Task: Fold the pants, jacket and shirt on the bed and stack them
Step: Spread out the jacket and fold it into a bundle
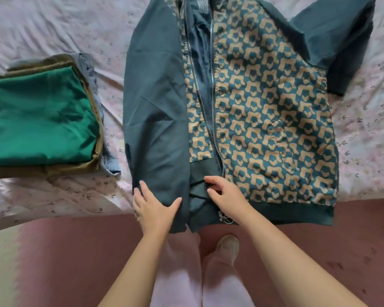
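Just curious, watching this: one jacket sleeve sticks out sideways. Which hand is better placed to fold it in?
The right hand, probably: the unfolded sleeve lies on its side, while the left hand rests on the folded sleeve.

My jacket (264,107) lies front-up at the near edge of the bed (42,25), its ribbed hem hanging just over. It's dark teal with a tan repeating print, and the zipper (208,107) is undone. The plain sleeve on my left (155,107) is folded in over the front, while the other sleeve (341,41) splays outward. Toward the left edge, the folded green shirt (40,116) tops an olive-brown folded piece (53,170) and blue denim pants (91,69).
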The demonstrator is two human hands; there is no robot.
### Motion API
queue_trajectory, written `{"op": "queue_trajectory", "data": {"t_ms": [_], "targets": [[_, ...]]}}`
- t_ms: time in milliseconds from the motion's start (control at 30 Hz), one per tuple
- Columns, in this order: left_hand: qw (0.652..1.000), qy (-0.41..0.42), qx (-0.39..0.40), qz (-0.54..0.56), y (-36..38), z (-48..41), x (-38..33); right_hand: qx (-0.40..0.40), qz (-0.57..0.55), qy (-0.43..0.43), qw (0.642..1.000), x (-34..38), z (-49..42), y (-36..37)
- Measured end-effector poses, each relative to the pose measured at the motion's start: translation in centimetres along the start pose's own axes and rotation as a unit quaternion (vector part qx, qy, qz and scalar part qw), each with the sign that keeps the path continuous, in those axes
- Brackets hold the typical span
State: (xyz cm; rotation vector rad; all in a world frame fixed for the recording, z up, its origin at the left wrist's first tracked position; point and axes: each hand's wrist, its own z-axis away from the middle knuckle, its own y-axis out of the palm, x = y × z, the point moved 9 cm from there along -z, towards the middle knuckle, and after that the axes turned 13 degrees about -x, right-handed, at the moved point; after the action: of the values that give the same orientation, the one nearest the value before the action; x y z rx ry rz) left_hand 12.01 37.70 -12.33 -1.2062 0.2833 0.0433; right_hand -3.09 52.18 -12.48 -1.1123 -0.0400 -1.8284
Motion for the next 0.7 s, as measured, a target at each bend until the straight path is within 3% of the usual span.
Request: {"op": "queue_trajectory", "data": {"t_ms": [167, 267, 400, 567, 700], "targets": [[0.996, -0.087, -0.017, 0.028, -0.3, -1.1, 2.3, -0.137, 0.029, 0.008, 0.990, -1.5, 0.4, -2.9], [0.990, -0.121, -0.017, 0.068, -0.6, -2.5, 3.8, -0.145, 0.041, 0.028, 0.988, -1.7, 0.3, -3.5], [0.989, -0.056, 0.000, 0.139, -2.9, -3.5, 2.9, -0.132, -0.023, 0.077, 0.988, -1.3, 0.0, -2.3], [0.980, 0.002, -0.065, 0.186, -10.4, -4.4, 2.5, -0.124, -0.089, 0.102, 0.983, 0.6, 0.1, -0.7], [0.969, 0.068, -0.153, 0.182, -17.5, -7.2, 0.8, -0.128, -0.058, 0.109, 0.984, 1.9, 0.6, -0.7]]}}
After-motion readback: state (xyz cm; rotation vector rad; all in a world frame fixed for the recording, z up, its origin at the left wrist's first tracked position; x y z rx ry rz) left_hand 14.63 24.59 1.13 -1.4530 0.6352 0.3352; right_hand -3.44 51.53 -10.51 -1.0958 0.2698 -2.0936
